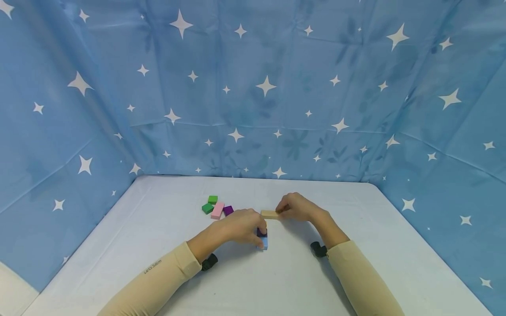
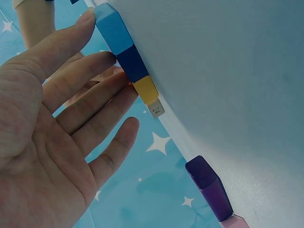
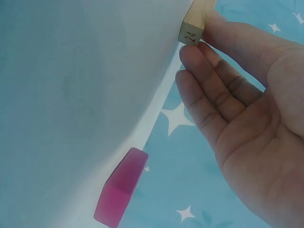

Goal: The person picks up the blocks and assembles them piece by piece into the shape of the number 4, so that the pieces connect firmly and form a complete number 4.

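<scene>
My left hand (image 1: 242, 226) rests over a row of blocks. Its fingers are mostly straight, with the thumb at the light blue block (image 2: 115, 29) and fingertips against the dark blue block (image 2: 133, 63) and yellow block (image 2: 146, 90). Beyond the yellow one lies a wooden block (image 1: 269, 214), its end marked 24. My right hand (image 1: 297, 207) pinches the right end of this wooden block between thumb and fingers. The marked end also shows in the right wrist view. In the head view the left hand hides part of the row.
To the left lie a pink block (image 1: 217, 210), a purple block (image 1: 228, 210), a bright green block (image 1: 213, 199) and a darker green block (image 1: 207, 208). All stand on the white table (image 1: 284, 281). A blue curtain (image 1: 253, 109) with white stars surrounds its back and sides.
</scene>
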The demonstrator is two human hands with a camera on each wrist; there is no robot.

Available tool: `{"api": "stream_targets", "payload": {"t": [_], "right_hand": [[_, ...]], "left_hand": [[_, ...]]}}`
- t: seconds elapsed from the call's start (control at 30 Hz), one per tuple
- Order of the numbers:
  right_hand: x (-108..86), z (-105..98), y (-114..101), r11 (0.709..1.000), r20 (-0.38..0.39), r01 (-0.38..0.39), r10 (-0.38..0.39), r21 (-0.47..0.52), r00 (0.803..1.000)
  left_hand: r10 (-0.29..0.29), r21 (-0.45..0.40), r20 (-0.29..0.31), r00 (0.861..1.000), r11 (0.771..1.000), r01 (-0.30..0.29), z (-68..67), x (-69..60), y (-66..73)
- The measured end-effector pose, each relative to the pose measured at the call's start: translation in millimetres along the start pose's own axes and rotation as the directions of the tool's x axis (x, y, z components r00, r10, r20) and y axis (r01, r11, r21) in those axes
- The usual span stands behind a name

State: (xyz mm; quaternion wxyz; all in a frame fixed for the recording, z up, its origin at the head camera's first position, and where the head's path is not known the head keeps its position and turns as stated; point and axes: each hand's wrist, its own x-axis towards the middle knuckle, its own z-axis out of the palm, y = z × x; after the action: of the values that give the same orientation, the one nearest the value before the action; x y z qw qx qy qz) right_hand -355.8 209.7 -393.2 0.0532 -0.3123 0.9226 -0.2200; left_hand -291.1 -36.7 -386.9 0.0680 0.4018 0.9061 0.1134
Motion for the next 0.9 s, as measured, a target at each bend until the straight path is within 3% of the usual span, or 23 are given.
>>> {"api": "stream_targets", "payload": {"t": [0.6,0.9], "right_hand": [[0.6,-0.3,-6.7,1.000,0.021,0.024,-0.024,-0.013,1.000],[2.3,2.4,-4.9,0.996,0.017,0.076,-0.076,-0.037,0.997]], "left_hand": [[0.001,-0.007,-0.002,1.000,1.000,-0.001,-0.4,0.8,-0.7],[-0.001,0.027,-0.012,1.000,1.000,0.001,0.7,1.5,-0.2]]}}
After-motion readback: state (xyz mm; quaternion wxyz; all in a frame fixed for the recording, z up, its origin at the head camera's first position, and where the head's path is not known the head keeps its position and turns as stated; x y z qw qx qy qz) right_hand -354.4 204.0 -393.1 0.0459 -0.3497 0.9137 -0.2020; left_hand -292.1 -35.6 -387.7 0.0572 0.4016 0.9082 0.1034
